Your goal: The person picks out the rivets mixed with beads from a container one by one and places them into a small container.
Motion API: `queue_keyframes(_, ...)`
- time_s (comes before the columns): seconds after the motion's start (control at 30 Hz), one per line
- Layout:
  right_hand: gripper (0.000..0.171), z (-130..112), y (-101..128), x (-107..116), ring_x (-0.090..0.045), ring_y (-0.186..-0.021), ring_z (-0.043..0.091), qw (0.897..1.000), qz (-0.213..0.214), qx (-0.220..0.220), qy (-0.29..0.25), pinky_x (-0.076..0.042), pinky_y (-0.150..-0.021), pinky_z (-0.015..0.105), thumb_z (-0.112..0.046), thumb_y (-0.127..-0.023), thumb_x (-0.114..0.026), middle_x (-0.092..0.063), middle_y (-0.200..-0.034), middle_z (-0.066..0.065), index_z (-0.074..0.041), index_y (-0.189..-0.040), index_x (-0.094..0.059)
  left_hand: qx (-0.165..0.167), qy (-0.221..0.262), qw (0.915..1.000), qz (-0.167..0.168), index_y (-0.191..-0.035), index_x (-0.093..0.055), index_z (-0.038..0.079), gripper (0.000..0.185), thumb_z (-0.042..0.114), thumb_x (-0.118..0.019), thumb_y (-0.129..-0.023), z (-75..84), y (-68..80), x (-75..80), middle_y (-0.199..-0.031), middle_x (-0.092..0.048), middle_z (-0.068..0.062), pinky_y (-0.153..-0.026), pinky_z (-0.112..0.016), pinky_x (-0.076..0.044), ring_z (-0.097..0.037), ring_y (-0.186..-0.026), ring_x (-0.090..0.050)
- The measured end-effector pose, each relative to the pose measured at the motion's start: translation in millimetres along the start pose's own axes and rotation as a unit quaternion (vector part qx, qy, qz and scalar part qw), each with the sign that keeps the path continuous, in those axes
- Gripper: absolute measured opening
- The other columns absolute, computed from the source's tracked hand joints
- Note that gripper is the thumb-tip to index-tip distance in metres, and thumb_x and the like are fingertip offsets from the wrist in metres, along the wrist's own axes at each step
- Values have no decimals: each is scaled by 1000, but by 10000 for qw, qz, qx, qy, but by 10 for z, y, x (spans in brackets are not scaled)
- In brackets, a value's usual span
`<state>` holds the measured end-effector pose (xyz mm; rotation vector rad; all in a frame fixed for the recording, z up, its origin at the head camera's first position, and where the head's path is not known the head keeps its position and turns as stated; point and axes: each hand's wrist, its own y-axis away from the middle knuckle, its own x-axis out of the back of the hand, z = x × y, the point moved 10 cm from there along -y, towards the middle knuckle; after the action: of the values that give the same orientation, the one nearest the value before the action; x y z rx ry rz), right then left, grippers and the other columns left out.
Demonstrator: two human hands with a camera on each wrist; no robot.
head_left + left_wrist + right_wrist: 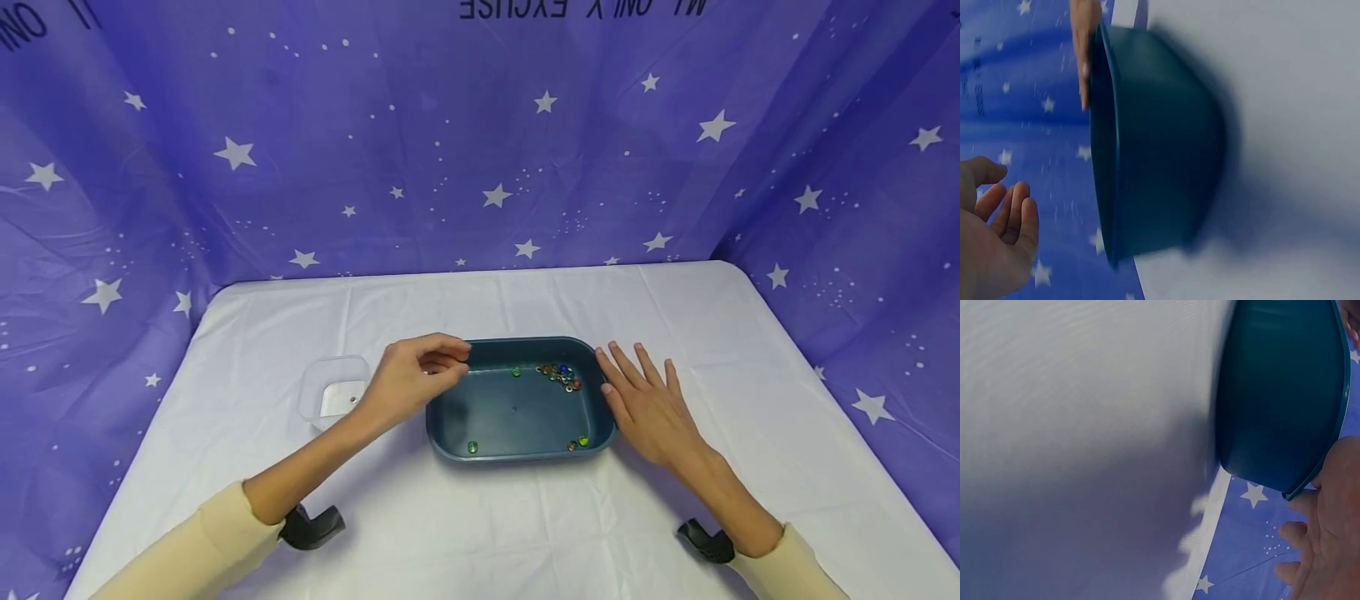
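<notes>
In the head view, the left hand (pixel 408 377) curls loosely over the left end of the teal tub (pixel 517 421), a clear box (pixel 306 395) nearby; the right hand (pixel 654 408), fingers spread, touches the tub. Marbles (pixel 563 370) lie inside — most clustered far right. Left wrist: thumb and fingertips apart. Right wrist: fingers at the rim.

Upside-down black capitals (pixel 513 9) on the purple curtain (pixel 450 117), high above the table's (pixel 660 308) far edge, read "EXCUSE", apparently after "ONLY". Lettering (pixel 22 25) beyond its far left corner is cut off.
</notes>
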<state>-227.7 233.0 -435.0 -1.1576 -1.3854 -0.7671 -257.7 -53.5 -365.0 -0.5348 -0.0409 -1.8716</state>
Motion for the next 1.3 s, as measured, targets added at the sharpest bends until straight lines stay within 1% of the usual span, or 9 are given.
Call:
queue_keyframes(0.07,51,4,2,2,-13,-148,41,10000,5,-8,0,-9,-108,73,-31,-109,-37,-28,-161,12,-14,-157,-33,-203,-5,9995,-240,-111,-74,3,22,2,-71,-89,70,-89,-198,-101,-73,-6,-77,-28,-57,-13,-85,-69)
queue_keyframes(0.17,51,2,4,9,-14,-148,42,10000,34,-16,19,-7,-109,73,-31,-109,-37,-28,-161,12,-15,-157,-33,-380,-6,9976,-579,-112,-73,3,23,3,-70,-90,134,-202,-482,-101,-73,-7,-78,-26,-56,-11,-86,-68)
queue_keyframes(0.33,51,-1,3,12,-18,-147,44,9999,48,-29,92,-8,-108,74,-32,-109,-37,-29,-161,12,-15,-157,-35,-373,11,9945,-975,-113,-73,2,23,4,-71,-90,125,-364,-882,-102,-73,-8,-79,-23,-55,-11,-87,-68)
queue_keyframes(0.43,51,9,4,-3,-17,-147,43,9999,24,-46,88,-7,-108,74,-33,-109,-36,-29,-161,12,-16,-157,-34,-281,-114,9934,-1107,-111,-73,2,21,4,-71,-90,67,-459,-1045,-102,-73,-9,-78,-21,-54,-10,-86,-68)
queue_keyframes(0.6,52,21,6,-17,-16,-147,43,9999,25,-48,100,-6,-108,74,-35,-109,-35,-29,-161,12,-16,-157,-34,70,-438,9927,-1123,-108,-74,0,19,2,-71,-90,-90,-601,-1191,-99,-73,-8,-76,-20,-53,-12,-85,-68)
queue_keyframes(0.73,52,35,8,-20,-14,-148,42,9999,12,-56,108,-5,-108,74,-36,-110,-34,-29,-161,13,-15,-157,-34,281,-704,9897,-1212,-109,-74,-1,19,2,-71,-90,-204,-663,-1298,-99,-73,-9,-76,-21,-53,-14,-87,-68)
queue_keyframes(0.93,52,31,5,-22,-15,-148,43,10000,-8,-29,55,-5,-108,74,-35,-110,-34,-29,-161,13,-15,-157,-33,342,-990,9843,-1422,-107,-76,0,19,1,-73,-88,-325,-678,-1486,-93,-74,-5,-75,-21,-53,-13,-85,-69)
queue_keyframes(1.2,51,25,-2,-4,-17,-147,43,10000,68,-6,55,-7,-108,74,-34,-109,-35,-30,-160,12,-15,-157,-34,378,-1099,9838,-1366,-107,-76,0,21,3,-77,-86,-415,-660,-1637,-96,-75,-8,-79,-22,-53,-16,-90,-71)
queue_keyframes(1.3,51,26,2,-6,-17,-147,42,10000,62,-8,54,-8,-108,74,-34,-109,-35,-30,-160,12,-15,-157,-34,366,-1174,9835,-1325,-107,-76,-1,21,3,-76,-86,-440,-661,-1683,-98,-75,-8,-79,-20,-53,-15,-92,-71)
